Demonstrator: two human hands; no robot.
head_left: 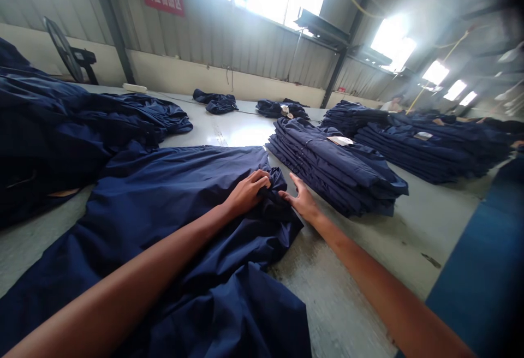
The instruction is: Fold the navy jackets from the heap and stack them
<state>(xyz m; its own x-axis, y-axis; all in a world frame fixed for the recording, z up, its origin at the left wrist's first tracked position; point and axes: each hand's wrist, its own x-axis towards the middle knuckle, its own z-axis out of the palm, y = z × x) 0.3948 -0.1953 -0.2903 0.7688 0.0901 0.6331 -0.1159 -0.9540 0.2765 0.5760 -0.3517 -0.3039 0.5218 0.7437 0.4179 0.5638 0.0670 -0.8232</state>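
Note:
A large navy blue garment (164,221) lies spread and rumpled on the pale grey work surface (347,254). My left hand (248,193) sits on its far edge, with the fingers curled into the fabric. My right hand (301,200) is open with its fingers spread, and its fingertips are at the bunched edge of the same garment. It holds nothing. A folded stack of navy garments (335,167) with a white tag lies just beyond my right hand.
A large navy heap (61,112) fills the left side. Further stacks (426,150) and small navy bundles (215,101) lie beyond. A floor fan (65,49) stands by the back wall, a blue mat (478,270) runs along the right, and a person (393,105) is far back.

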